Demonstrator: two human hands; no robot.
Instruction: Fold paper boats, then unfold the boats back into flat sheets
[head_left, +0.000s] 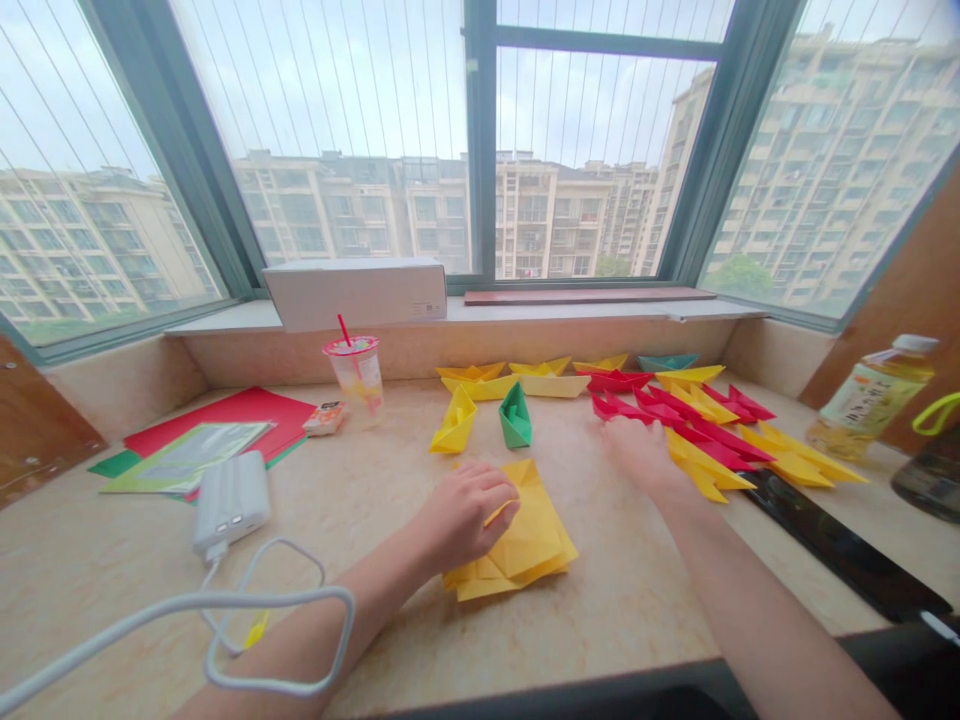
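Note:
My left hand [463, 512] is curled, its fingers pressing on a partly folded yellow paper [525, 540] that lies on the stone counter [360, 500]. My right hand [639, 448] reaches forward and rests among a row of folded red and yellow paper boats [712, 435]; its fingers are hidden from me. A yellow boat [455, 422] and a green boat [515, 418] stand just beyond the yellow paper. More yellow boats [517, 380] and a teal one [666, 361] line the back.
A plastic cup with a red straw [355, 375], red and green paper sheets [225, 430], a white power bank [231, 500] with cable [225, 600], a white box [356, 292] on the sill, a bottle [870, 395] at right, a black strip [840, 545].

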